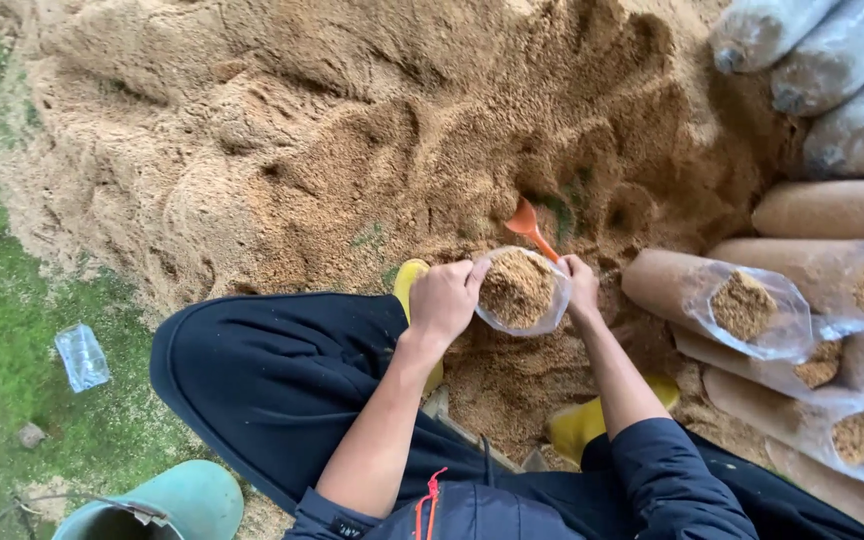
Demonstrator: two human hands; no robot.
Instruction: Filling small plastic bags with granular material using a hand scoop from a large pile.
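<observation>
— Item one?
— Clear plastic bag (518, 292), soft, round-mouthed, packed with coarse tan sawdust, held upright between the knees over the sawdust heap (352, 130).
— Grips?
— Left hand (444, 298) curled, pinching the bag's rim. Right hand (579, 285) closed around an orange plastic scoop (530, 226), touching the opposite rim.
— Surroundings?
— Filled cylindrical bags (752, 305) stacked just to the right, yellow rubber boots (584, 422), teal bucket (187, 500) on mossy ground.
</observation>
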